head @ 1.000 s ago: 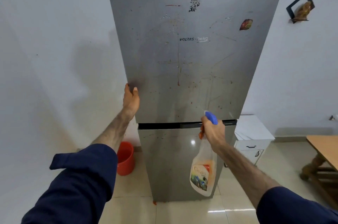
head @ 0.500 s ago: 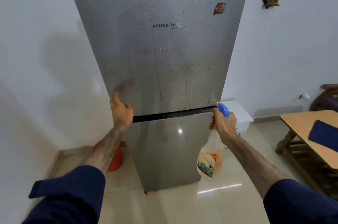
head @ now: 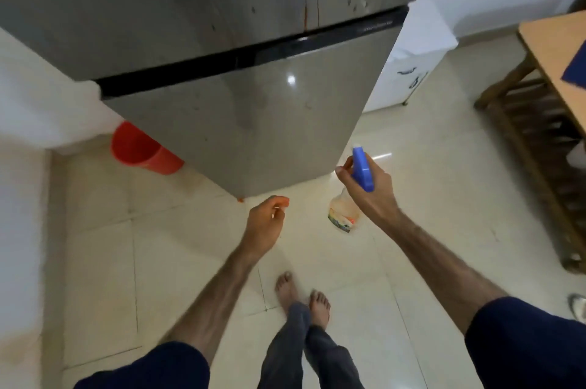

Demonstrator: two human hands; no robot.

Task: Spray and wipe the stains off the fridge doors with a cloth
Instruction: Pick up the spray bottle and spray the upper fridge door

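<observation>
The grey fridge fills the upper part of the view. Its upper door (head: 190,8) carries reddish drips and specks, and its lower door (head: 253,122) is below the black gap. My right hand (head: 369,195) grips a spray bottle (head: 344,217) with a blue trigger head, held out in front of the lower door's right corner. My left hand (head: 264,222) hangs loosely curled and holds nothing, just below the fridge's bottom edge and off the door. A dark blue cloth (head: 575,68) lies on the wooden table at the right edge.
A red bucket (head: 139,150) stands on the floor left of the fridge. A white cabinet (head: 409,71) sits right of it. The wooden table (head: 539,49) and its slatted shelf are at the right. My bare feet (head: 301,296) stand on the cream tiles.
My view has tilted down from the upper door to the floor. My left hand has come off the fridge's left edge and dropped toward the middle. My right hand lowered the bottle.
</observation>
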